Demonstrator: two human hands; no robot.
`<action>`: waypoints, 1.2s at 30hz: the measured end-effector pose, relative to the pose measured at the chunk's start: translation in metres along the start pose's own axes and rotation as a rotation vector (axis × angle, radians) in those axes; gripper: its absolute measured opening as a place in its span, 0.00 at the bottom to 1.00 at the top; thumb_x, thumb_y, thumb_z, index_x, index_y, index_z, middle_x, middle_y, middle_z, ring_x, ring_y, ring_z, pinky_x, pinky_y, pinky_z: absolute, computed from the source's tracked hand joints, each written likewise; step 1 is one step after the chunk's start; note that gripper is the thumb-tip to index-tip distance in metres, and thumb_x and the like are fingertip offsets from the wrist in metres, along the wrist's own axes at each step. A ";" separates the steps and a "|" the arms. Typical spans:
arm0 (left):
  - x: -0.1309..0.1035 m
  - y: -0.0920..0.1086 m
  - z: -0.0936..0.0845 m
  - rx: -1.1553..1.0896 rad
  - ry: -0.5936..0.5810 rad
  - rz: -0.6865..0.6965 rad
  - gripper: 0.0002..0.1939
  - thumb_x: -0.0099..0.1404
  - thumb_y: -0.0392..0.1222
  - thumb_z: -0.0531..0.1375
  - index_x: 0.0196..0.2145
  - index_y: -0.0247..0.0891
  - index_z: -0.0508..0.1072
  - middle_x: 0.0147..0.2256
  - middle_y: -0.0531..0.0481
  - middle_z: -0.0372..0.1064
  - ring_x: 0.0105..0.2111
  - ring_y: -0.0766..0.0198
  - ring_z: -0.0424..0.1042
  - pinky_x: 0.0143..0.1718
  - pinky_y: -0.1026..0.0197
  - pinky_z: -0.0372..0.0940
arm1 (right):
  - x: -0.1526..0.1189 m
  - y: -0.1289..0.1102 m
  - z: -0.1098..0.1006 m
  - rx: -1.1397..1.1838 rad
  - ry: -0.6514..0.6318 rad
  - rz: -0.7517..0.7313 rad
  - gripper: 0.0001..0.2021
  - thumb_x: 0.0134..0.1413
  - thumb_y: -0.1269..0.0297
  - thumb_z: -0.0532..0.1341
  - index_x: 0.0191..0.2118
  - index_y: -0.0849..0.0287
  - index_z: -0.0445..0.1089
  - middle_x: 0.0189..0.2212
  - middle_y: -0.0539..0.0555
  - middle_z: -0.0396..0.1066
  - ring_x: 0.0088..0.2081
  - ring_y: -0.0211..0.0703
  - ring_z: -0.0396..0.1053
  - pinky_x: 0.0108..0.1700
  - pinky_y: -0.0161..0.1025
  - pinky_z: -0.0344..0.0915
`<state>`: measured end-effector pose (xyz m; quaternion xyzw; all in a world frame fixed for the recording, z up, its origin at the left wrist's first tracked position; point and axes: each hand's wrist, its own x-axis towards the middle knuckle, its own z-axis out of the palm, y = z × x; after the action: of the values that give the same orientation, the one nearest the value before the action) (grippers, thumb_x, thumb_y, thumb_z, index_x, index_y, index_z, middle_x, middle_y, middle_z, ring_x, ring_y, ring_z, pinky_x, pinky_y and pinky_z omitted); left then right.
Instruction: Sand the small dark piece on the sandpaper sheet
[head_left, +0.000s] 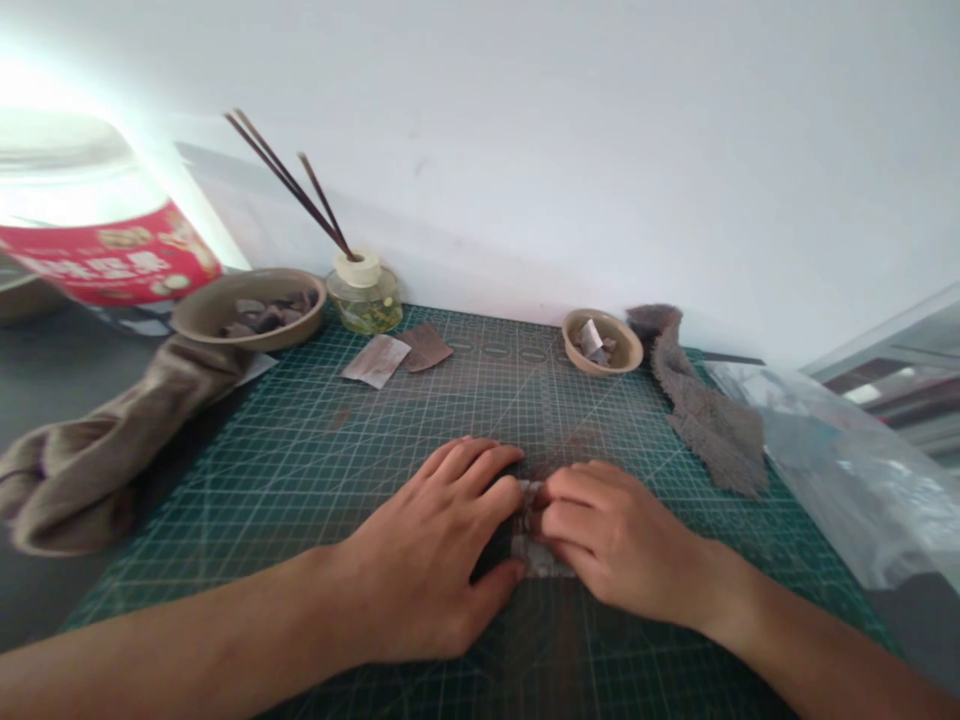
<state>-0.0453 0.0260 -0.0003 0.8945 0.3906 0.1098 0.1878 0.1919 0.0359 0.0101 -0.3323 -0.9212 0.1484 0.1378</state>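
Observation:
A small greyish-white piece [534, 555], cloth or paper, lies between my two hands on the green cutting mat [300, 500]. My left hand [442, 535] rests palm down at its left edge. Its thumb and index finger are apart, with their tips touching or very close to the piece's corners; the other fingers stretch forward. From the right, my right hand [615, 540] has its fingers bent and closed together over the piece, pinching its rumpled, darker middle. Those fingers cover much of it, so its full shape is hidden.
Two brown bowls [191, 310] [637, 355] hold scraps. Between them are a reed diffuser [367, 295] and two flat pieces [377, 360] [426, 350]. Brown cloth [112, 450] lies left, a fuzzy strip [712, 430] and plastic bag [847, 480] right. A red-labelled jar [112, 255] stands far left.

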 end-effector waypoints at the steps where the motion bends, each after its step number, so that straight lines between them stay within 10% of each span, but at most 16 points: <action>1: 0.000 0.000 0.000 0.003 0.001 -0.002 0.15 0.63 0.47 0.60 0.47 0.41 0.69 0.63 0.44 0.60 0.64 0.45 0.55 0.66 0.37 0.50 | 0.001 0.000 0.000 -0.005 0.018 0.037 0.07 0.64 0.71 0.60 0.34 0.58 0.71 0.36 0.52 0.70 0.39 0.42 0.66 0.43 0.41 0.60; 16: 0.000 -0.002 0.003 0.005 0.013 0.007 0.16 0.63 0.48 0.61 0.47 0.42 0.69 0.63 0.44 0.60 0.64 0.45 0.55 0.66 0.37 0.51 | -0.003 -0.001 -0.007 0.029 -0.177 -0.082 0.07 0.63 0.71 0.60 0.32 0.57 0.69 0.33 0.48 0.69 0.35 0.39 0.65 0.41 0.39 0.58; 20: -0.001 -0.001 0.002 0.008 0.015 0.015 0.15 0.63 0.48 0.61 0.47 0.42 0.70 0.63 0.45 0.60 0.64 0.45 0.55 0.66 0.38 0.50 | -0.001 0.000 -0.005 -0.062 -0.020 -0.010 0.08 0.65 0.72 0.58 0.33 0.58 0.70 0.35 0.51 0.70 0.37 0.41 0.65 0.42 0.41 0.57; 25: -0.001 -0.002 0.002 0.002 0.007 0.008 0.16 0.63 0.48 0.61 0.48 0.42 0.69 0.63 0.45 0.59 0.64 0.45 0.55 0.67 0.37 0.50 | -0.002 0.001 -0.012 0.016 -0.197 -0.048 0.08 0.63 0.71 0.60 0.32 0.57 0.68 0.33 0.47 0.69 0.36 0.39 0.65 0.43 0.40 0.56; 36: 0.000 -0.001 0.001 0.000 0.006 0.005 0.17 0.63 0.49 0.61 0.48 0.43 0.70 0.63 0.45 0.59 0.63 0.45 0.55 0.66 0.36 0.51 | -0.003 0.015 -0.017 0.011 -0.091 0.090 0.07 0.64 0.72 0.60 0.33 0.58 0.70 0.38 0.50 0.69 0.41 0.41 0.67 0.46 0.40 0.60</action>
<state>-0.0458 0.0264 -0.0016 0.8952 0.3888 0.1132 0.1863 0.2082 0.0478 0.0197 -0.3655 -0.9098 0.1744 0.0910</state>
